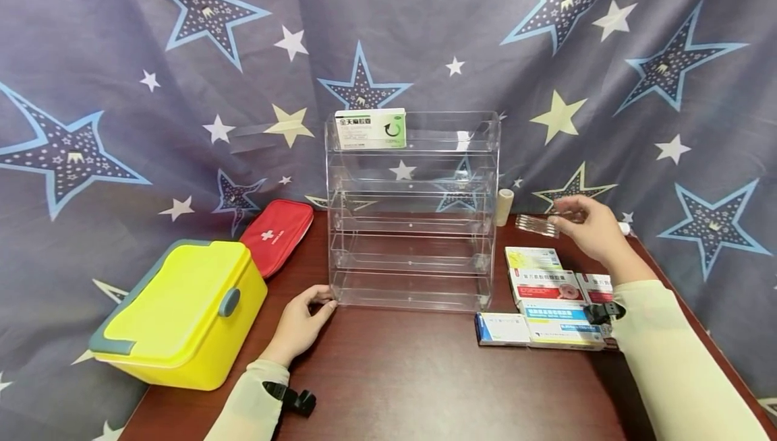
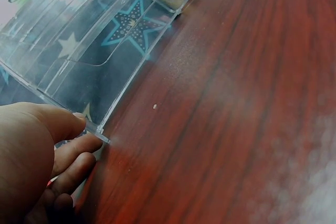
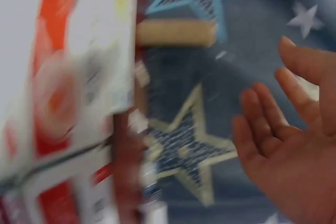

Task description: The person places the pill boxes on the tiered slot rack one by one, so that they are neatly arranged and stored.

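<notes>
A clear stepped display rack [image 1: 413,225] stands on the table, with a green-and-white medicine box [image 1: 370,129] at the left of its top tier. My left hand [image 1: 306,319] is at the rack's lower left front corner; the left wrist view shows the thumb and fingers [image 2: 79,150] pinching that corner. At the back right, my right hand [image 1: 585,228] hovers beside a clear pack of ampoules [image 1: 537,225]. Its fingers are parted and loosely bent in the blurred right wrist view, with nothing seen between them.
Several medicine boxes [image 1: 549,292] lie to the right of the rack. A tan roll [image 1: 504,208] stands behind them. On the left are a yellow lidded box [image 1: 182,313] and a red first-aid pouch [image 1: 278,235]. A star-patterned curtain [image 1: 400,23] hangs behind the table.
</notes>
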The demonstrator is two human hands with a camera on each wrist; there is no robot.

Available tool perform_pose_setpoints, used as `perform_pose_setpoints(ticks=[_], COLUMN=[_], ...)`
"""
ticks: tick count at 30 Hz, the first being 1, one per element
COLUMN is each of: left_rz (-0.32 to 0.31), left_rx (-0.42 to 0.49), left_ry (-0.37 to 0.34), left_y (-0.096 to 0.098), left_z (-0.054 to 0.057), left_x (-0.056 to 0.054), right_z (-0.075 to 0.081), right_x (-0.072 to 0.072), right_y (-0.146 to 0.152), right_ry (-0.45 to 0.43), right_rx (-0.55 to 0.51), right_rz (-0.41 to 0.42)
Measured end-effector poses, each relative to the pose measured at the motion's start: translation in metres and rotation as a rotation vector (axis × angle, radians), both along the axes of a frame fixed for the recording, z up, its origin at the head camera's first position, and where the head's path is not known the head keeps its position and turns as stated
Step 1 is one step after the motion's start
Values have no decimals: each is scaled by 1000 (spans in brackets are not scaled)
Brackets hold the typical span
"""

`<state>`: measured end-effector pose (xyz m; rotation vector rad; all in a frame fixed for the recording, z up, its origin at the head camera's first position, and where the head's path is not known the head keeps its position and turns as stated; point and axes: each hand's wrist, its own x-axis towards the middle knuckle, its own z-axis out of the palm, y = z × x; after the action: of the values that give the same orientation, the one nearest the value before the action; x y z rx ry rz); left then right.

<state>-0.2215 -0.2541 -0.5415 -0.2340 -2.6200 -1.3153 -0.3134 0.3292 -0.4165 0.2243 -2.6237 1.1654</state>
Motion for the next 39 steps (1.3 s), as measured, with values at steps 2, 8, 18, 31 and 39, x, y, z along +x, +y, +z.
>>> perform_pose_setpoints(ticks=[2, 8, 18, 31, 39], left_rz=[3, 7, 11, 6, 0], left_rx=[3, 4, 5, 3, 7], left_ry=[2, 9, -5, -2, -7], left_y=[-2, -4, -4, -2, -1], left_z=[0, 1, -2, -1, 2], left_x=[0, 1, 2, 2, 2], right_z=[-15, -42, -56, -69, -69], right_x=[-7, -20, -25, -26, -26], right_y=[13, 30, 40, 48, 47], right_ry=[-112, -316, -443, -489, -483], right_rx=[16, 82, 137, 156, 142], right_rz=[60, 175, 265, 235, 232])
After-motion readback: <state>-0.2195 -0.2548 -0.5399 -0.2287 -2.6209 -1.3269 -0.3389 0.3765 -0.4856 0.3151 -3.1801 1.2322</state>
